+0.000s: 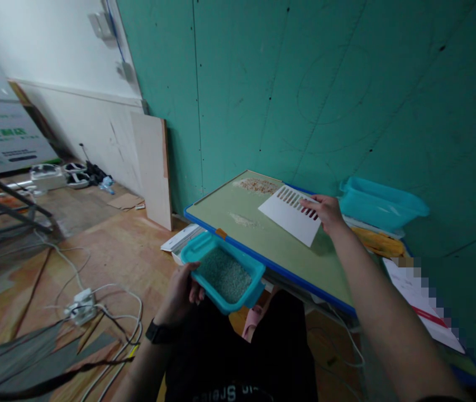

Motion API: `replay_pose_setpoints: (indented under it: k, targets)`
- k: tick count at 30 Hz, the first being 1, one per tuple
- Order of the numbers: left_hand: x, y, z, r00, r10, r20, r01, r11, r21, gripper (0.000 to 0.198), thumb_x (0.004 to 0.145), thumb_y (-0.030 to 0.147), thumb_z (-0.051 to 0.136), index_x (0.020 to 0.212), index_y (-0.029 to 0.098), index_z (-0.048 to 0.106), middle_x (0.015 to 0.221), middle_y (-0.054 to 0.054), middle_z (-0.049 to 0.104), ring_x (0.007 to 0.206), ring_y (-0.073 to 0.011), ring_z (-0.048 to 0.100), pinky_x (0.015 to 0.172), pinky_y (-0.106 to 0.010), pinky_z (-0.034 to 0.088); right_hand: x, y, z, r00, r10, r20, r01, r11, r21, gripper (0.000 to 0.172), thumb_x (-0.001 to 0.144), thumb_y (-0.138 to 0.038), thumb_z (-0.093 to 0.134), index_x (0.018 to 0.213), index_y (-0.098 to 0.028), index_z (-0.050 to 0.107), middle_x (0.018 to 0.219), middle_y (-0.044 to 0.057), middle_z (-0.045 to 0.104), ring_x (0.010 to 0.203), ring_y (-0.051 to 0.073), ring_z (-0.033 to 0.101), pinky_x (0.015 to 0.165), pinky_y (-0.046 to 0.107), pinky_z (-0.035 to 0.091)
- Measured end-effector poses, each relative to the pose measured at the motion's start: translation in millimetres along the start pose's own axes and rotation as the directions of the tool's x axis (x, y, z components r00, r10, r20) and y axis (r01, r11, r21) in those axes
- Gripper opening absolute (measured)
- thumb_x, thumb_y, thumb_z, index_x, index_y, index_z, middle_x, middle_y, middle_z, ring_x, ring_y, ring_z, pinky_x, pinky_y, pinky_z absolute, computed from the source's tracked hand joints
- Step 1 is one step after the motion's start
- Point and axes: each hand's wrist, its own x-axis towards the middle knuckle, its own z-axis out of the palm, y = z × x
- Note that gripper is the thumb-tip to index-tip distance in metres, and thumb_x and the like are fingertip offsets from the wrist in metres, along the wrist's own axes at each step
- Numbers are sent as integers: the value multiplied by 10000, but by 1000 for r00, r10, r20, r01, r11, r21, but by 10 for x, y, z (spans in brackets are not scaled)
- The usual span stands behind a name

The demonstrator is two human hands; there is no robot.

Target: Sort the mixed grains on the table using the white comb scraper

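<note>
My left hand [181,296] grips the near rim of a teal tray [246,263] filled with pale green grains, held just below the front edge of the green table [271,245]. My right hand [325,212] rests on a white slotted card [290,214] that lies tilted on the tabletop, fingers curled over its far edge. Two small heaps of grain sit on the table: a brownish one [257,185] at the far edge and a paler one [242,220] nearer the middle. A black watch is on my left wrist.
A second teal tray [382,204] stands at the table's right, over yellow items [378,241] and papers [418,296]. A green wall rises behind. Cables and a power strip [79,306] lie on the wooden floor at left; a board [152,167] leans on the wall.
</note>
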Motion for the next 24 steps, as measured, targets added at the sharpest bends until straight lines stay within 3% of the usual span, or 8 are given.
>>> replay_pose_setpoints:
  k: [5,16,24]
  targets:
    - [-10,16,-22,1000,4,-2,-4,1000,-4,608,719,559,768,288,252,468,241,-14,392,279,-100,497,362,-201,366,9,60,-90,999,27,26,-25,996,-89,408,489,-465,948,651,-184,701,557,40,702,470,164,587,459,281,431]
    - [-1,41,32,1000,-9,-10,9,1000,-5,607,663,579,774,262,258,450,231,-7,367,264,-93,476,347,-200,342,-212,-19,284,976,30,216,-11,996,-86,442,474,-516,950,630,-193,692,546,23,693,463,154,573,462,270,420]
    - [9,-6,13,1000,9,16,-9,1000,8,619,729,573,763,284,253,476,243,-16,397,282,-99,491,372,-204,382,-419,-85,504,952,11,307,3,999,-46,490,462,-542,1001,616,-193,693,544,15,689,467,140,561,471,260,413]
